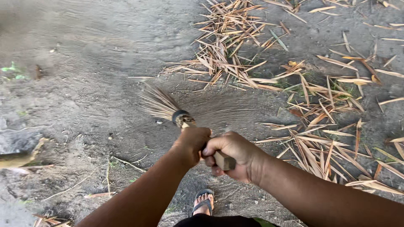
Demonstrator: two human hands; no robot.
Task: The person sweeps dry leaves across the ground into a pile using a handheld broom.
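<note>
Near the middle of the frame, a broom (176, 112) is held in both hands, its bristle fan blurred and spread toward the left over bare ground (84, 84). The left hand (191, 145) is wrapped around the wooden handle just below the dark binding; the right hand (233, 155) is clamped on the handle's cut end, its fingers (212, 162) curled tight, the two hands touching. The bristles look thin, springy and light, likely to bend under pressure, while the handle seems stiff and dry, offering a sure grip close to the binding. Dry leaves (235, 54) lie scattered across the upper and right parts of the frame. A sandalled foot (203, 202) shows at the bottom centre.
</note>
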